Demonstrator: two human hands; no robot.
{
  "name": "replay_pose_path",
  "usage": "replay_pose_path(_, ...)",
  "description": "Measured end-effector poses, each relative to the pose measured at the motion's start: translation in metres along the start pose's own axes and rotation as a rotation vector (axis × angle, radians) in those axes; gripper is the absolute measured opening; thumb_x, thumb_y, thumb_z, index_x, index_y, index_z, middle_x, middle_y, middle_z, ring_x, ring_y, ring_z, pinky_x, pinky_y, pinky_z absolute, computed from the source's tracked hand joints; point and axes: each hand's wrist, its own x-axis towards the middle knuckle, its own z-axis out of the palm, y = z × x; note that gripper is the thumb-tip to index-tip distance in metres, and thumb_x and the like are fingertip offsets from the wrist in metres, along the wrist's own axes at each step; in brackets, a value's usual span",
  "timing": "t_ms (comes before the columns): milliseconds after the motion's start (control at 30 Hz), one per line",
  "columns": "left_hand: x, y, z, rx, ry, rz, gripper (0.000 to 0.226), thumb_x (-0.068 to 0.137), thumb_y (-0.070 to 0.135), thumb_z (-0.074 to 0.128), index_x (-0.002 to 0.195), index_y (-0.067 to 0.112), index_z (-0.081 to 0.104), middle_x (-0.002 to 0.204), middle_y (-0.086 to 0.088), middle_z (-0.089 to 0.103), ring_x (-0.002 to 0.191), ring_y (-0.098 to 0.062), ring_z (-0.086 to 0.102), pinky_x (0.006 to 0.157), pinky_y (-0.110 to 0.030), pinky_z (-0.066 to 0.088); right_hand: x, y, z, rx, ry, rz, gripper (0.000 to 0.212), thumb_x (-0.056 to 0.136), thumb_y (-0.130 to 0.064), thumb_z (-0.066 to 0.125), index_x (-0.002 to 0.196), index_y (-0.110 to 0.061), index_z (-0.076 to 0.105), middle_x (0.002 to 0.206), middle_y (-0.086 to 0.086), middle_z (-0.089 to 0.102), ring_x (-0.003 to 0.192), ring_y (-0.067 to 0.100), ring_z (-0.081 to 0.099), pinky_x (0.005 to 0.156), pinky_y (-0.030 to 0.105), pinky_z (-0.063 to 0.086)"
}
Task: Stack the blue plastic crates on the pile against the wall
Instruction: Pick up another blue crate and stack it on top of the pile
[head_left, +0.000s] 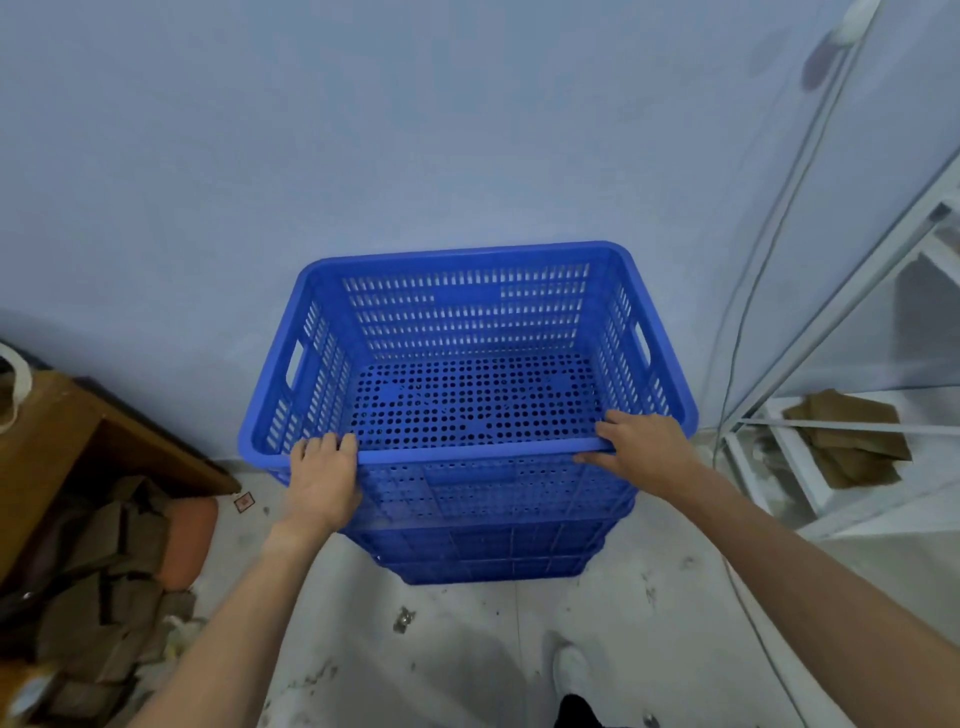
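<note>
Top blue crate (467, 358) sits nested on the pile (488, 545) at 12 o'clock, against the wall (363, 130); left hand (322, 480) & right hand (647, 441) fingers gripping its near rim

Below the top crate (467, 332), only the near rims and wall strips of the pile (483, 551) are seen; how many crates are nested there cannot be told. To the left of the top crate, a wooden table (47, 431) is cut off by the picture's edge. To its right, a white rack (831, 467) is likewise cut off. A white shoe (571, 670) is partly seen below the pile.
</note>
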Motion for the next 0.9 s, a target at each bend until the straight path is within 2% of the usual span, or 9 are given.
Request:
replay_pose_path(100,0.002,0.013,0.004,0.045,-0.056,0.058,0.04,0.069,0.008,0.069,0.107,0.011,0.056,0.096,-0.01,0.06,0.092,-0.035,0.059,0.104,-0.048,0.039,0.0,0.007,0.009,-0.003,0.037,-0.045,0.093,0.075,-0.086,-0.003,0.079,-0.022,0.064,0.074,-0.006,0.056,0.053,0.018,0.055,0.043,0.025,0.027)
replay_pose_path(200,0.004,0.009,0.01,0.031,0.016,0.118,0.049,0.052,-0.001,0.076,0.097,0.009,0.059,0.081,-0.01,0.056,0.075,-0.036,0.056,0.097,-0.054,0.046,0.003,0.015,0.018,0.011,0.121,-0.066,0.082,0.084,-0.081,0.008,0.077,-0.022,0.065,0.072,-0.007,0.055,0.051,0.016,0.055,0.042,0.023,0.022)
replay_pose_path(333,0.017,0.016,0.003,0.018,0.068,0.139,0.046,0.054,-0.004,0.072,0.096,0.008,0.057,0.084,-0.011,0.055,0.081,-0.036,0.056,0.108,-0.056,0.038,0.014,0.024,0.014,0.061,0.131,-0.008,0.059,0.082,-0.078,0.034,0.083,-0.025,0.061,0.082,-0.008,0.051,0.061,0.015,0.054,0.044,0.025,0.028)
replay_pose_path(400,0.014,0.021,0.004,0.006,0.107,0.113,0.044,0.053,-0.005,0.072,0.092,0.008,0.056,0.083,-0.01,0.054,0.079,-0.036,0.055,0.109,-0.056,0.035,0.011,0.025,0.012,0.06,0.105,0.015,0.06,0.081,-0.079,0.033,0.08,-0.026,0.059,0.08,-0.008,0.049,0.058,0.014,0.05,0.043,0.025,0.025)
replay_pose_path(467,0.005,0.021,0.011,-0.002,0.131,0.104,0.045,0.049,-0.005,0.073,0.089,0.008,0.057,0.081,-0.009,0.053,0.077,-0.035,0.054,0.107,-0.056,0.036,0.0,0.021,0.02,0.017,0.15,0.021,0.067,0.083,-0.081,0.026,0.076,-0.024,0.059,0.07,-0.007,0.051,0.053,0.015,0.05,0.042,0.024,0.021)
replay_pose_path(533,-0.002,0.017,0.018,-0.004,0.112,0.106,0.046,0.046,-0.005,0.074,0.086,0.01,0.056,0.08,-0.008,0.053,0.075,-0.034,0.054,0.103,-0.054,0.04,-0.01,0.014,0.027,0.016,0.198,0.026,0.069,0.085,-0.081,0.024,0.072,-0.022,0.058,0.061,-0.006,0.051,0.049,0.016,0.049,0.044,0.024,0.024)
replay_pose_path(633,0.006,0.006,0.018,0.021,0.103,0.143,0.044,0.048,-0.005,0.071,0.087,0.009,0.055,0.08,-0.01,0.053,0.074,-0.034,0.053,0.093,-0.049,0.044,-0.011,0.006,0.029,0.022,0.238,0.041,0.061,0.086,-0.076,0.036,0.069,-0.02,0.055,0.057,-0.005,0.048,0.047,0.017,0.047,0.049,0.026,0.027)
replay_pose_path(733,0.013,-0.003,0.013,0.044,0.072,0.168,0.043,0.051,-0.003,0.07,0.091,0.007,0.058,0.082,-0.011,0.055,0.079,-0.036,0.056,0.093,-0.046,0.043,-0.007,0.003,0.03,0.017,0.242,0.041,0.057,0.086,-0.073,0.045,0.068,-0.02,0.052,0.057,-0.006,0.039,0.046,0.016,0.038,0.05,0.027,0.025)
replay_pose_path(900,-0.001,0.014,0.014,0.001,0.092,0.055,0.04,0.048,-0.006,0.07,0.083,0.006,0.055,0.077,-0.014,0.053,0.069,-0.034,0.051,0.077,-0.046,0.044,-0.009,0.009,0.035,0.004,0.276,-0.024,0.054,0.083,-0.071,0.054,0.068,-0.019,0.055,0.056,-0.003,0.047,0.046,0.02,0.048,0.048,0.028,0.034)
